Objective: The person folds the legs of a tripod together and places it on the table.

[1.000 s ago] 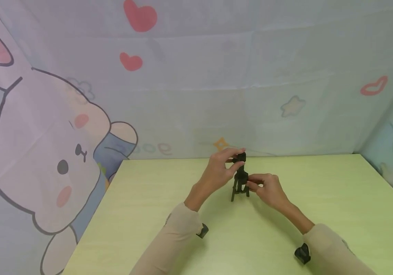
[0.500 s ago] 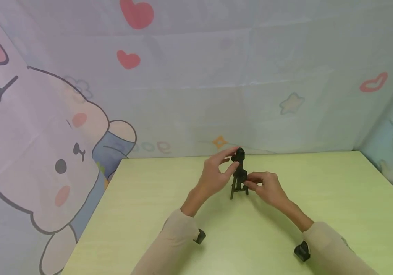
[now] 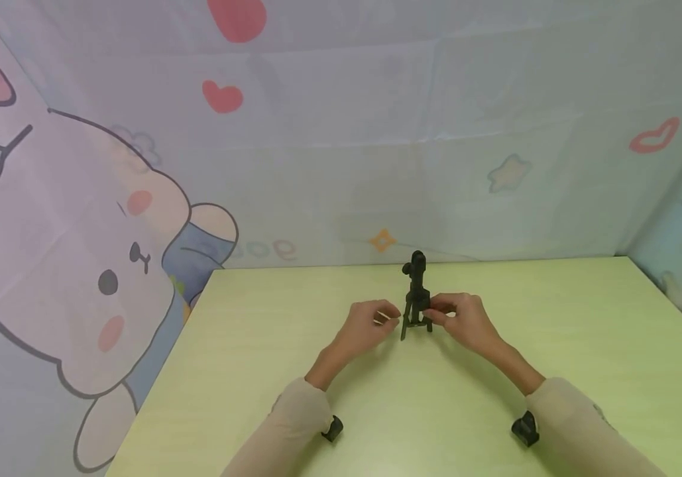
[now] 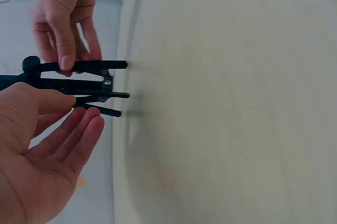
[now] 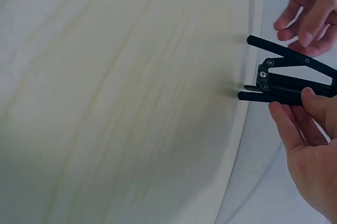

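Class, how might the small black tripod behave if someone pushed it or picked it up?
The tripod would probably tip if pushed near its top, as it stands tall on closely set legs. Those legs may pivot or fold when lifted, since jointed braces link them. Each leg runs straight, so is likely stiff.

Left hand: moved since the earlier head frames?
Yes, downward: the left hand had its fingertips above the line of the table's far edge; now they are below it, beside the lower part of the mini tripod.
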`<action>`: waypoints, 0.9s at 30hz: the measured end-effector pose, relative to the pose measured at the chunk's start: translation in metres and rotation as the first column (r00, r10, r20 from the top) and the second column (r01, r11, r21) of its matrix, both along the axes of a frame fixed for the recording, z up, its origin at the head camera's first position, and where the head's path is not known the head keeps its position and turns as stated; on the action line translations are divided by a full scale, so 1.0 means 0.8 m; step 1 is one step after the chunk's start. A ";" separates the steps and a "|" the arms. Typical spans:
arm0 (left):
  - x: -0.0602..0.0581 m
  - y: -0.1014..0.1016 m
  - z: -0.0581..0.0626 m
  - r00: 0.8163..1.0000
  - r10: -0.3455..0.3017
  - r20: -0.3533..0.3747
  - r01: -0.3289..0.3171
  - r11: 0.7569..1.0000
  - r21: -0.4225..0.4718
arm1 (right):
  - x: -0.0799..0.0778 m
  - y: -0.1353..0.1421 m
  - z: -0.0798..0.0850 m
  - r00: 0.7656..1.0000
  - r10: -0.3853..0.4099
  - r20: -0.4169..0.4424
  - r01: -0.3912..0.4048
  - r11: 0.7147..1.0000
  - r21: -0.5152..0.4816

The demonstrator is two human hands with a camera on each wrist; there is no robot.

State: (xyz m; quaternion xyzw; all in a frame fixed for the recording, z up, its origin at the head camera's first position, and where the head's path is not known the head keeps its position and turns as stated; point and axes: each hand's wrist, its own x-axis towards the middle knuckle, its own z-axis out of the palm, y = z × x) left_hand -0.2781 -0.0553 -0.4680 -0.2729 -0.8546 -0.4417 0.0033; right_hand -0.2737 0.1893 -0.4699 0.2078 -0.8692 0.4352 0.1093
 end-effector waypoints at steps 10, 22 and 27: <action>0.007 0.016 -0.025 0.997 0.061 0.042 -0.058 0.997 -0.056 | 0.003 -0.002 -0.003 1.000 0.004 -0.001 -0.004 1.000 -0.013; 0.011 0.029 -0.023 0.989 0.145 0.038 -0.144 0.989 -0.008 | 0.007 -0.006 0.000 1.000 0.012 0.010 -0.012 0.999 -0.038; 0.012 0.032 -0.020 0.983 0.168 0.067 -0.170 0.985 0.016 | 0.009 -0.007 0.000 1.000 -0.006 -0.006 0.006 0.999 -0.042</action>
